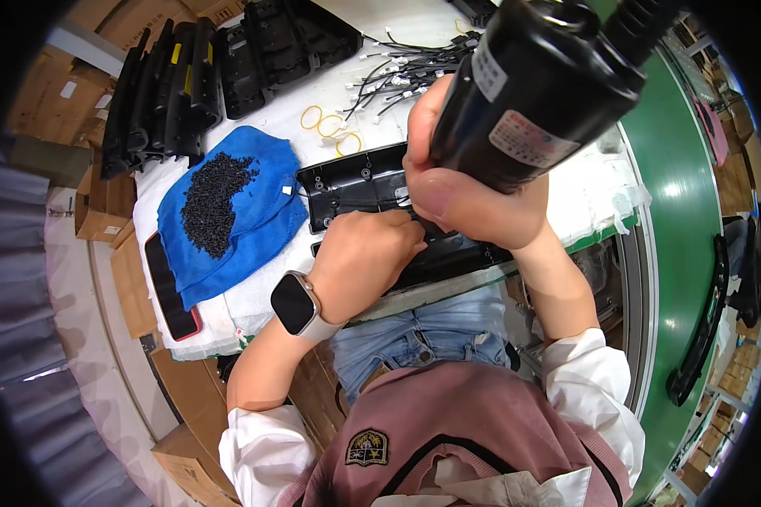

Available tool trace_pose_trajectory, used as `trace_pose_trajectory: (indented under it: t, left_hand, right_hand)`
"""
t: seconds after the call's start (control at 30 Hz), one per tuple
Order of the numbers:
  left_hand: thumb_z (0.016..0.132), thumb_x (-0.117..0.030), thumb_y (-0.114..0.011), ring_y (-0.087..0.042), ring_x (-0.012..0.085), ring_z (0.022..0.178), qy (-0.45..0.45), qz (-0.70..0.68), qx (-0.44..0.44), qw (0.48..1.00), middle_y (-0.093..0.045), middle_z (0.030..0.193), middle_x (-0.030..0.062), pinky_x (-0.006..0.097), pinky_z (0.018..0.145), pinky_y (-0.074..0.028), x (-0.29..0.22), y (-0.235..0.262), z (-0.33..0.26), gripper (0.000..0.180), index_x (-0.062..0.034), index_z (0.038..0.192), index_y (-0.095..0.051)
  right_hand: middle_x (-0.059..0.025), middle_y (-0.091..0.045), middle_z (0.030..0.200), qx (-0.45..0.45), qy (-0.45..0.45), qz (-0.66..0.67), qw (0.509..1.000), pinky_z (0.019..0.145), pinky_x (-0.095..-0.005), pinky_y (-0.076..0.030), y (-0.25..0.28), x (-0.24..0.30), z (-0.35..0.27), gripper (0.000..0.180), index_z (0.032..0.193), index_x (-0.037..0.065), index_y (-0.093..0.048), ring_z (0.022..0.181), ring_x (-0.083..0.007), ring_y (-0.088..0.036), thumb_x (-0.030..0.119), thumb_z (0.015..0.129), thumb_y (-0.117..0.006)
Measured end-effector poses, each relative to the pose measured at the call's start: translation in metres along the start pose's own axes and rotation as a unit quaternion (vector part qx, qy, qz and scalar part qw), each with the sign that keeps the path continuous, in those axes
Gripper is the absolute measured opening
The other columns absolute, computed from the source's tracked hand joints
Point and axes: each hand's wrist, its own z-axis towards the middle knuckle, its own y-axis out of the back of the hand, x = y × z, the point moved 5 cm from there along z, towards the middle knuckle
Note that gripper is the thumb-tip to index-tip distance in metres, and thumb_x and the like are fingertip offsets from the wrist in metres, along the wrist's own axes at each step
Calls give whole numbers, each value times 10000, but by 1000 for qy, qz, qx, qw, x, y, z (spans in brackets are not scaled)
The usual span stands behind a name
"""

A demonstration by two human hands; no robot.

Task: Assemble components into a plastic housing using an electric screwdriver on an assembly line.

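Closest to the lens, a black power screwdriver (533, 93), body upright and filling the upper frame, gripped in the right hand (469, 190) with fingers wrapped fully round the barrel and thumb pressed across the front. Just below its tip, a black plastic panel (355, 182) lying flat on the white padded table (254, 296), partly hidden by both hands. Left hand (364, 258) curled loosely, knuckles up, fingertips pinched down on the panel beside the tool's tip; whether anything small sits between them cannot be told. One smartwatch (296, 306) on the left wrist. Left of the panel, one blue cloth (266, 211) bearing a heap of small black screws (216, 198), too many to count. Beside the cloth's near edge, one dark phone in a red case (171, 296). Beyond the panel, three yellow rubber bands (330, 127) and a tangle of black cable leads (406, 72). Farther left, a row of black moulded parts (156, 93) standing on edge, count unclear. Right, a green conveyor belt (672, 186).
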Motion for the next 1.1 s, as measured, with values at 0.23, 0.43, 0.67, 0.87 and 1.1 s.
trace_pose_trajectory:
  t: [0.23, 0.43, 0.67, 0.87, 1.1]
  left_hand:
    - [776, -131, -620, -603, 311, 641, 1, -5, -4, 1000, -605, 738, 96, 400, 571, -481, 0, 1, -1, 80, -51, 775, -622]
    - [777, -162, -615, -610, 301, 625, 4, 92, 27, 995, -617, 731, 84, 402, 532, -474, -5, 11, -10, 99, -66, 790, -638]
    - [751, -50, -646, -599, 271, 680, 230, 116, -294, 920, -611, 759, 95, 358, 611, -480, 71, 89, -60, 72, -44, 812, -682]
    - [699, -72, -702, -572, 244, 752, 203, 184, -213, 938, -588, 730, 56, 355, 636, -469, 102, 94, -76, 71, -46, 740, -651]
    - [761, -64, -649, -553, 263, 741, 202, 164, -297, 919, -527, 776, 92, 344, 623, -450, 74, 96, -72, 101, -23, 773, -558]
  right_hand:
    - [-53, -524, 615, -8, -2, 11, 1000, 434, -204, -382, -3, -2, -5, 257, 824, 5, -474, 478, -82, -474, 82, 701, -687]
    - [-22, -485, 600, 16, 18, -18, 1000, 435, -217, -376, -2, -1, -20, 275, 878, 30, -463, 469, -88, -454, 36, 703, -675]
    - [31, -453, 529, 23, 74, 134, 988, 382, -236, -360, 16, 30, -29, 426, 943, 61, -420, 363, -91, -433, 326, 752, -694]
    - [44, -469, 515, 36, 89, 124, 988, 407, -232, -420, 18, 38, -36, 445, 927, 73, -411, 360, -82, -463, 350, 747, -708]
    - [-10, -506, 578, 52, 149, 188, 970, 432, -269, -415, 21, 46, -41, 454, 979, 56, -434, 416, -126, -491, 319, 752, -725]
